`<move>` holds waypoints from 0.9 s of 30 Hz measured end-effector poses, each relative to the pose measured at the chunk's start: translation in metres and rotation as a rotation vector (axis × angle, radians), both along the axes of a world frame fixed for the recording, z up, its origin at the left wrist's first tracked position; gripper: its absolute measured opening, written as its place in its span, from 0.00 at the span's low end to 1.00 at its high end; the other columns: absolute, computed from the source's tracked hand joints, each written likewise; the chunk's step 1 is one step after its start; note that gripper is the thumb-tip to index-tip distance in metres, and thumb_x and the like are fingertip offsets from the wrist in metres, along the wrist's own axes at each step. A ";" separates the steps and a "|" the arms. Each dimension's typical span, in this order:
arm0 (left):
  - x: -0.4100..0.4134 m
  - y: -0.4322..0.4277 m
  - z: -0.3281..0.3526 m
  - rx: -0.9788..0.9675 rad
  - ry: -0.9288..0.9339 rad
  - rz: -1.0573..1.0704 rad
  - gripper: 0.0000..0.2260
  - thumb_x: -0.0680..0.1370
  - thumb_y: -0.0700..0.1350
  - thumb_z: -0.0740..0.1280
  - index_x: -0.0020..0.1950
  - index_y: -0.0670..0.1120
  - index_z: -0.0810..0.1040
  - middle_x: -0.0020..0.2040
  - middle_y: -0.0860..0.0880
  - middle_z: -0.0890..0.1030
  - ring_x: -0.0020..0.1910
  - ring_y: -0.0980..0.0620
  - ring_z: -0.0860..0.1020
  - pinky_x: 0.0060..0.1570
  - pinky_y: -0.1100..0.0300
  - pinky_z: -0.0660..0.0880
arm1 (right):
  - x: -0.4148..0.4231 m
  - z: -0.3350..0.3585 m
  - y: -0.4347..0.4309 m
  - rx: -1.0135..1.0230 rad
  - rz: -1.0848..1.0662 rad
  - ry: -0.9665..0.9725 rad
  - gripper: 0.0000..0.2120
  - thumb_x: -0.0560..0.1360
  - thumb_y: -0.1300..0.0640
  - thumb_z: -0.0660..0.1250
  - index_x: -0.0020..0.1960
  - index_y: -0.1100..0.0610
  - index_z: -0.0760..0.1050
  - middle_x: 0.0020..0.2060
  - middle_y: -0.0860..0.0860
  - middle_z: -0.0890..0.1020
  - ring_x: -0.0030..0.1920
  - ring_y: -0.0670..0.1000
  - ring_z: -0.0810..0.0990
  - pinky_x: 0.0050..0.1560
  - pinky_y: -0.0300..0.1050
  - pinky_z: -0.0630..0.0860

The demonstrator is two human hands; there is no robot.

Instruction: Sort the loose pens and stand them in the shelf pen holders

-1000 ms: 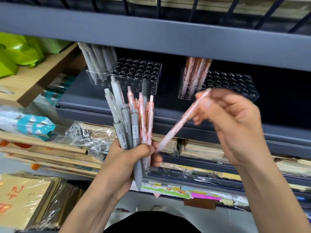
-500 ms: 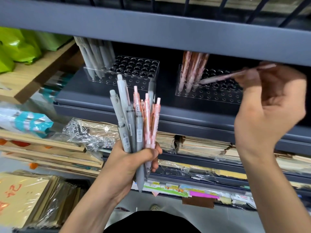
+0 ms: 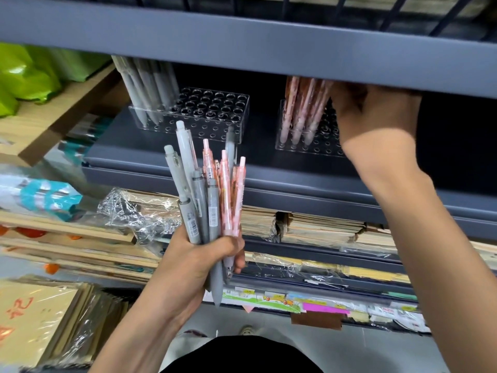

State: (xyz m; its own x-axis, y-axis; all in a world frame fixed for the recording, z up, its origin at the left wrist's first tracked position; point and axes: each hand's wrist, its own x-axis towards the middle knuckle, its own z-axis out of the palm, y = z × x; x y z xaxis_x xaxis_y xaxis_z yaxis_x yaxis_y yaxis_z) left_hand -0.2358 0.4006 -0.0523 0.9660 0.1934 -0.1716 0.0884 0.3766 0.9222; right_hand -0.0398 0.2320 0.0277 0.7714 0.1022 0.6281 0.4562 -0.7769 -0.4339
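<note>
My left hand (image 3: 204, 262) grips a bundle of loose pens (image 3: 207, 195), grey ones on the left and pink ones on the right, tips down, in front of the shelf. Behind it a clear pen holder (image 3: 215, 114) has several grey pens (image 3: 146, 87) standing at its left end. My right hand (image 3: 373, 117) reaches under the upper shelf to the right clear pen holder (image 3: 320, 148). Its fingers pinch the top of a pink pen (image 3: 320, 111), which stands tilted beside the other pink pens (image 3: 295, 109). The fingertips are partly hidden by the shelf edge.
The grey upper shelf edge (image 3: 242, 47) overhangs both holders closely. Plastic-wrapped notebook stacks (image 3: 322, 227) fill the shelf below, above a strip of price labels (image 3: 295, 302). Green bags (image 3: 27, 74) lie at the far left, wrapped paper packs (image 3: 40, 319) at the bottom left.
My right hand drew one pink pen from the bundle, carried it up and right, and now has it standing in the right holder. My left hand stayed nearly still.
</note>
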 end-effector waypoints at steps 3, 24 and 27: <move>-0.001 0.002 0.002 -0.016 0.001 -0.003 0.09 0.58 0.41 0.75 0.37 0.49 0.83 0.31 0.46 0.76 0.27 0.49 0.75 0.30 0.58 0.75 | 0.000 0.003 0.002 0.033 0.017 0.003 0.20 0.79 0.45 0.60 0.64 0.56 0.75 0.62 0.55 0.79 0.68 0.57 0.71 0.73 0.49 0.59; 0.004 0.013 0.007 0.059 0.037 -0.069 0.10 0.58 0.44 0.76 0.38 0.48 0.84 0.37 0.41 0.84 0.28 0.48 0.78 0.32 0.58 0.77 | -0.104 -0.027 0.023 0.558 0.468 0.743 0.15 0.68 0.52 0.76 0.53 0.50 0.78 0.36 0.52 0.84 0.32 0.49 0.78 0.33 0.40 0.75; 0.005 0.011 0.008 0.069 0.030 -0.099 0.10 0.58 0.44 0.76 0.38 0.49 0.84 0.38 0.40 0.84 0.28 0.48 0.79 0.32 0.58 0.77 | -0.105 -0.031 0.017 0.594 0.528 0.803 0.10 0.69 0.57 0.75 0.49 0.57 0.80 0.36 0.55 0.84 0.32 0.49 0.79 0.33 0.41 0.77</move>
State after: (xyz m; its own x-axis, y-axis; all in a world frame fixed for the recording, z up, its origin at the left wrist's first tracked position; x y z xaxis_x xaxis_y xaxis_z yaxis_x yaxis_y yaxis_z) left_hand -0.2306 0.4112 -0.0444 0.9756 0.1101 -0.1902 0.1497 0.3006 0.9419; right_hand -0.1452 0.2491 -0.0033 0.9223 0.3856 0.0279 0.0892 -0.1421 -0.9858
